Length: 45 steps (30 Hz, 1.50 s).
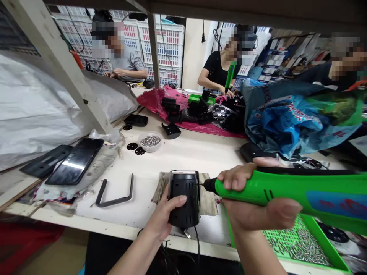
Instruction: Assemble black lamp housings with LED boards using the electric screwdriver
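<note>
My left hand [168, 210] is wrapped round a black cylindrical device housing [184, 198] with vent slots and a cable hanging from its lower end. A U-shaped metal bracket [183, 172] runs around the housing's top and sides. Beneath it lies a folded cloth [208, 198]. In my right hand [258, 206] is a bright green electric screwdriver [286, 187], held level. Its bit points left and meets the right side of the bracket; whether a screw sits at the tip is too small to tell. A second, loose black bracket [116, 199] lies on the table to the left.
A green tray [323, 244] of screws sits at the lower right, and a bowl [150, 142] of small metal parts stands farther back. Left lies a phone [75, 162]. Blue plastic bags [292, 122] crowd the right. Several people work across the table, beyond pink sheeting [151, 100].
</note>
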Each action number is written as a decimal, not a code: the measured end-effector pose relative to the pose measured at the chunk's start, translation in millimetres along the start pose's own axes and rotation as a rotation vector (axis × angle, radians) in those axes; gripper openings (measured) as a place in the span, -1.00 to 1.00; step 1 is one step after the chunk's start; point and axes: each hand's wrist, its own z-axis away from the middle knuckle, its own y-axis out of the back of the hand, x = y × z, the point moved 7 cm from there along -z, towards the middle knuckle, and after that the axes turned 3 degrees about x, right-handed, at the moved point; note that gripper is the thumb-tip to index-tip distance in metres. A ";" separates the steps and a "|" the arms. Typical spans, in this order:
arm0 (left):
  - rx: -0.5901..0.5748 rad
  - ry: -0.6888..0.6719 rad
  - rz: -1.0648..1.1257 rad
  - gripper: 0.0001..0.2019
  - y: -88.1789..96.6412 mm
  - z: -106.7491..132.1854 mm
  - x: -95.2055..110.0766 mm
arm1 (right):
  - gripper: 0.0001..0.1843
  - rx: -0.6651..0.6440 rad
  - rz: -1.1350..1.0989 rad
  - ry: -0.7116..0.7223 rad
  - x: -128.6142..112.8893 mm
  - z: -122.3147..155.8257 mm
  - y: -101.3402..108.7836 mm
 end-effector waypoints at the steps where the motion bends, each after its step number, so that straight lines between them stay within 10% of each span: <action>1: 0.008 -0.010 0.003 -0.36 -0.2 0.1 0.1 | -0.53 -0.007 -0.004 -0.020 4.3 0.7 -1.7; 15: 0.002 0.034 -0.052 -0.62 7.5 -4.5 -6.1 | -0.50 0.035 -0.075 -0.042 -3.4 -4.9 5.3; 26: 0.049 -0.049 -0.017 -0.32 0.9 0.6 0.6 | -0.63 -0.138 -0.078 -0.087 20.1 0.9 -6.3; 45: 0.069 -0.005 -0.003 -0.44 7.4 -2.2 -3.0 | -0.50 0.034 -0.100 -0.033 -2.9 -4.2 6.0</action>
